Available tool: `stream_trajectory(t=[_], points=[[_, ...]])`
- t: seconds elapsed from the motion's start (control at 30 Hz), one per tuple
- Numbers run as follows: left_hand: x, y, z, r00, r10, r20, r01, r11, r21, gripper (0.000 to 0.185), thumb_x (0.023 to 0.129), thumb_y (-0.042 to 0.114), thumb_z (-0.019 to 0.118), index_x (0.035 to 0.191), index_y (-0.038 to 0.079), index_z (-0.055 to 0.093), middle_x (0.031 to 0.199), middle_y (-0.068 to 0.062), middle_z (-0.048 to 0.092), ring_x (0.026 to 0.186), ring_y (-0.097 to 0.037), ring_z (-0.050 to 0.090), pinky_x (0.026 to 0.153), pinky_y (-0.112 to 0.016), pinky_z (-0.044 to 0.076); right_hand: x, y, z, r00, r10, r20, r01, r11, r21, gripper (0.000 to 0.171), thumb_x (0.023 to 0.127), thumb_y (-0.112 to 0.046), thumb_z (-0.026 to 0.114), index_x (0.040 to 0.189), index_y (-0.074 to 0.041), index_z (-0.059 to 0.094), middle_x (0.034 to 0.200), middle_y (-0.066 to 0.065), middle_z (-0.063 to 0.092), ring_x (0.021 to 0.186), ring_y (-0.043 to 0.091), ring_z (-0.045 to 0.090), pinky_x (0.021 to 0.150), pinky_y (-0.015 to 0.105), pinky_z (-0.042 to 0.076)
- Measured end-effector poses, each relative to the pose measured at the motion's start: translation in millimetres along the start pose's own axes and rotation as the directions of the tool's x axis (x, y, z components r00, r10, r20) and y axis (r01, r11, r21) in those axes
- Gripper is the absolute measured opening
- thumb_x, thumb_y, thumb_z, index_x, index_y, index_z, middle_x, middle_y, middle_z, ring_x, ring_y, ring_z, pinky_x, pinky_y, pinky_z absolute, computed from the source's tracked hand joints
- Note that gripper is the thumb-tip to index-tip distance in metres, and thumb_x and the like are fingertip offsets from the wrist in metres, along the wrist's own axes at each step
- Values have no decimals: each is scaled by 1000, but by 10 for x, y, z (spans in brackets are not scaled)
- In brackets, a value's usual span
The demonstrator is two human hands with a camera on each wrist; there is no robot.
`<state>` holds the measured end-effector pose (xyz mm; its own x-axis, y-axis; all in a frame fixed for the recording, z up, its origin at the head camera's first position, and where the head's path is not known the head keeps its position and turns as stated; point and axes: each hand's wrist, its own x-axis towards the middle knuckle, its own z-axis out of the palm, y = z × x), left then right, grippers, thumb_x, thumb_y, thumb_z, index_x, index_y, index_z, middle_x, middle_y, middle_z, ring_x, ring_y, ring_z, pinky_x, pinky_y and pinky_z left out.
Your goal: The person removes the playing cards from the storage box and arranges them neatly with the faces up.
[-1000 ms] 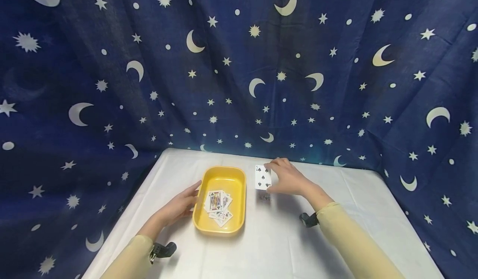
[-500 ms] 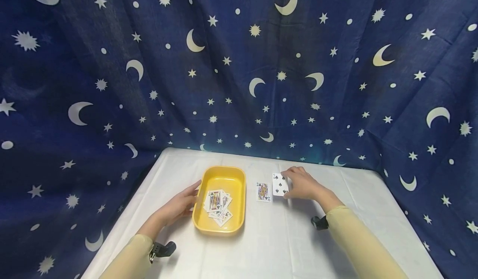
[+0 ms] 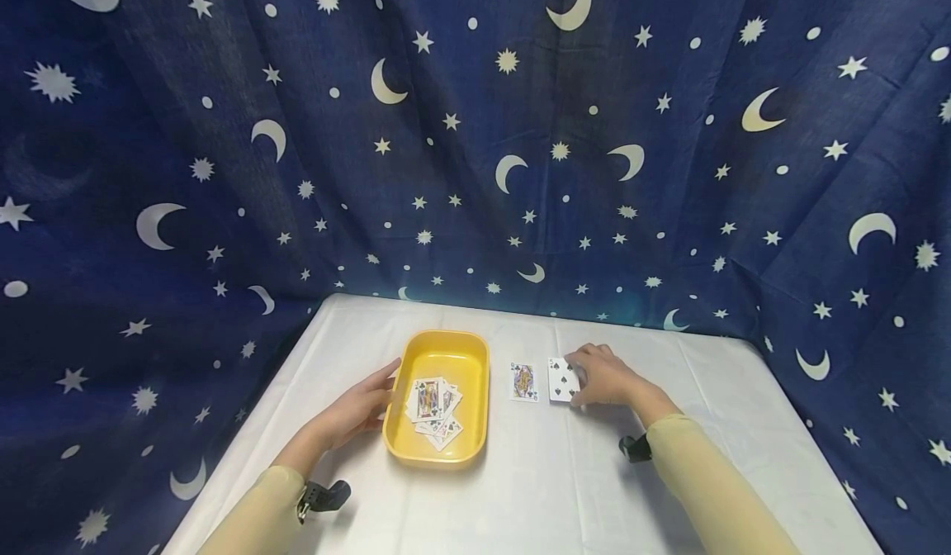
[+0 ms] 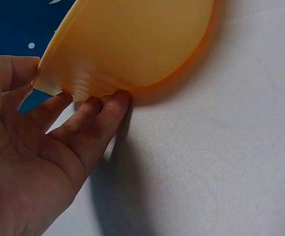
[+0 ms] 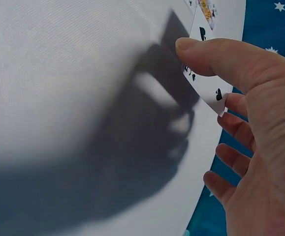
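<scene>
My right hand [image 3: 605, 377] pinches a playing card, the five of spades [image 3: 562, 380], by its right side, with the card low over the white table. In the right wrist view, the thumb lies across the face of the card [image 5: 216, 96]. A queen of clubs [image 3: 523, 382] lies face up just to its left. My left hand [image 3: 358, 409] touches the left outer side of a yellow tray [image 3: 438, 453]. Its fingertips [image 4: 117, 98] rest against the tray wall in the left wrist view. Inside the tray, several face cards [image 3: 429, 400] lie in a loose overlapping pile.
A white cloth [image 3: 520, 497] covers the table. Behind it and along both sides hangs a dark blue curtain [image 3: 475, 167] with moons and stars. Each wrist wears a black strap-mounted camera [image 3: 324, 497].
My right hand has moved the five of spades right and down from above the queen of clubs, which is now uncovered. The left hand and tray have stayed put.
</scene>
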<state>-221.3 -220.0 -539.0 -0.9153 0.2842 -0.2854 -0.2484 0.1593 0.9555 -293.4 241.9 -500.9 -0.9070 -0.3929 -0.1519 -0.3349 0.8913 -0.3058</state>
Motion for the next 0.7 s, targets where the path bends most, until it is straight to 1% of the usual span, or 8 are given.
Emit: stream_trajectory(t=[0.23, 0.53, 0.7], points=[[7, 0, -5, 1000, -6, -8, 5, 1000, -14, 69, 102, 15, 51, 165, 25, 24, 158, -19, 41, 123, -31, 61, 95, -48, 55, -8, 8, 57, 998, 50, 31, -51, 997, 49, 85, 69, -30, 92, 144, -9, 58, 143, 14, 52, 131, 36, 43, 111, 59, 37], [15, -13, -11, 1000, -6, -10, 6, 1000, -20, 70, 102, 15, 52, 165, 26, 24, 158, -18, 41, 121, -30, 61, 94, -47, 55, 15, 40, 121, 996, 66, 52, -70, 994, 80, 84, 68, -28, 93, 143, -10, 60, 144, 14, 52, 132, 36, 43, 112, 60, 36], [20, -16, -14, 1000, -7, -5, 7, 1000, -18, 70, 102, 16, 53, 165, 26, 24, 158, -18, 42, 122, -30, 61, 95, -47, 55, 25, 75, 136, 996, 65, 63, -71, 993, 92, 83, 70, -27, 92, 144, -10, 59, 143, 14, 52, 131, 35, 43, 112, 59, 35]])
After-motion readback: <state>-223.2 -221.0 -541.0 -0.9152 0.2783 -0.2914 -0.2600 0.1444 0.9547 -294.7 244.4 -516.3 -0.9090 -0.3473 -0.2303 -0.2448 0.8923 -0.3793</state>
